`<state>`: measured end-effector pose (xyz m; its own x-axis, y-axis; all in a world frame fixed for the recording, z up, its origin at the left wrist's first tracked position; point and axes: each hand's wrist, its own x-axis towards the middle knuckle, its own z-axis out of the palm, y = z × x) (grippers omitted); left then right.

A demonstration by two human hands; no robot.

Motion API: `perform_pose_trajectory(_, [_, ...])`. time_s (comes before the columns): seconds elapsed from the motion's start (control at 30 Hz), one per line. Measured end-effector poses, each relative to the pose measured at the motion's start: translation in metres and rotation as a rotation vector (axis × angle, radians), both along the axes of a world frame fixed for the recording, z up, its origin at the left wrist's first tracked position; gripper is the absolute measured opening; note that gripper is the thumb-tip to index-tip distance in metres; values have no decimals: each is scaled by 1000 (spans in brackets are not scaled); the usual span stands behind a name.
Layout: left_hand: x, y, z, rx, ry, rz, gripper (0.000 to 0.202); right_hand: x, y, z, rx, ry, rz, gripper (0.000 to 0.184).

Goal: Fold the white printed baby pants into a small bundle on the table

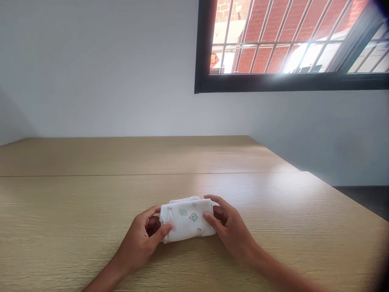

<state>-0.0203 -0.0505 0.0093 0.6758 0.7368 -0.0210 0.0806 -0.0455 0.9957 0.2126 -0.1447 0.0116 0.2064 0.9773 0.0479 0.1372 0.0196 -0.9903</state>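
Head view: left hand [141,238] and right hand [231,229] each pinch one end of a folded white printed cloth [187,221] between thumb and fingers, above a wood-grain tabletop [60,211].

From my end this reads as a plain indoor workroom, maybe an office, though I can't tell for sure. There's a long wood-grain worktop [60,211] in two joined sections, a bare white wall [91,73] behind it, and a dark floor [364,198] showing past its corner. High up is a black-framed window [273,83] with a metal grille [258,40], and a red brick wall [261,56] outside.
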Motion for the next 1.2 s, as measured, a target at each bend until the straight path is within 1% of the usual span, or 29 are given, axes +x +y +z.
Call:
perform_pose_trajectory(0.1, [2, -1, 0, -44, -15, 0, 44, 0, -1, -3, -23, -79, -60, 51])
perform_pose_trajectory(0.17, [2, -3, 1, -79, -46, 3, 43, 0, -2, -4, -21, -105, -64, 51])
perform_pose_trajectory(0.23, [1, -4, 2, -79, -50, 12, 44, 1, -2, -4, -15, -123, -60, 50])
perform_pose_trajectory(0.27, [0, -4, 2, -73, -36, 17, 48, 1, -2, -3, -11, -129, -60, 50])
perform_pose_trajectory(0.33, [-2, -4, 1, -66, 19, 14, 64, 0, -2, -2, -4, -133, -60, 48])
perform_pose_trajectory(0.4, [-3, -3, 0, -64, 72, -21, 75, 0, -2, -2, -2, -134, -64, 47])
perform_pose_trajectory(0.5, [-3, -2, -2, -76, 75, -64, 73, -1, -2, -2, -1, -155, -74, 44])
perform_pose_trajectory(0.63, [-2, -2, 1, -156, 100, -10, 82, -1, -3, -4, -4, -197, -76, 39])
perform_pose_trajectory(0.7, [-2, -2, 2, -159, 144, -8, 79, -1, -3, -5, -4, -209, -86, 39])
perform_pose_trajectory(0.83, [-3, 0, 2, -132, 150, -65, 69, -1, -2, -5, -11, -233, -119, 40])
perform_pose_trajectory(1.0, [-4, 6, 1, -166, 149, -104, 60, 1, -1, -6, -19, -241, -98, 40])
perform_pose_trajectory(1.13, [-5, 6, 1, -145, 158, -121, 65, 2, -1, -6, 1, -231, -100, 39])
perform_pose_trajectory(1.2, [-5, 4, 0, -106, 169, -88, 68, 1, -1, -7, 14, -240, -96, 38])
